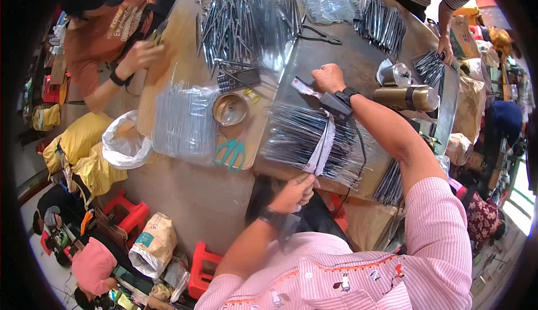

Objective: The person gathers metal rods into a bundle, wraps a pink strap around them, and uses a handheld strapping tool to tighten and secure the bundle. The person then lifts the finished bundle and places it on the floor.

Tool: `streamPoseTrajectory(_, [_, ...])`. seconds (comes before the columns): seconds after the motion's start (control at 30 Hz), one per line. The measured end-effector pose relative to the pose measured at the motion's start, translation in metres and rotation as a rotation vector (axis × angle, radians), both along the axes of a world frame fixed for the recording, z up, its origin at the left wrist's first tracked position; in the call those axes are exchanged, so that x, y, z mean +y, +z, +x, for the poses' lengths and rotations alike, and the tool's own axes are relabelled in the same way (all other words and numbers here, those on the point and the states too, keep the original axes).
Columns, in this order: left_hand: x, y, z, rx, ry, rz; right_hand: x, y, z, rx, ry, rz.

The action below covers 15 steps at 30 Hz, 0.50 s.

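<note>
A pile of thin, dark, metallic-looking rods (297, 136) lies on the table in front of me. Across it runs a narrow whitish strip (323, 147) with jagged edges and purplish print. My left hand (298, 190), at the table's near edge, pinches the strip's lower end. Beyond the pile, my right hand (328, 78) is closed in a fist. A short piece of similar strip (305, 87) shows beside that fist; whether the fingers grip it is hidden. My right forearm passes over the right part of the pile.
Left of the pile are teal-handled scissors (230, 154), a round metal bowl (230, 109), and a plastic-wrapped rod bundle (186, 120). Pliers (319, 34) lie farther back. A metal flask (406, 98) stands right of my arm. Co-workers' hands (143, 58) work at the table's far sides.
</note>
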<state>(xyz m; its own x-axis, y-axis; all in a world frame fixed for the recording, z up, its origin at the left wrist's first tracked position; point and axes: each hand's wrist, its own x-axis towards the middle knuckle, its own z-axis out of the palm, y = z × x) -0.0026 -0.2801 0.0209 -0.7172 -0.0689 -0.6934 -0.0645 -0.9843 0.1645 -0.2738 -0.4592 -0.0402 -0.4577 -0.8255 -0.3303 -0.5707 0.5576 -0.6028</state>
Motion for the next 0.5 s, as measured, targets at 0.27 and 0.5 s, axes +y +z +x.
streamPoseTrajectory(0.27, [-0.007, -0.017, 0.01, 0.01, -0.108, -0.045, 0.013, 0.003, -0.001, -0.068, 0.035, 0.015])
streamPoseTrajectory(0.5, [-0.01, -0.044, 0.022, 0.042, -0.208, -0.021, 0.014, 0.003, -0.026, -0.834, 0.047, 0.303])
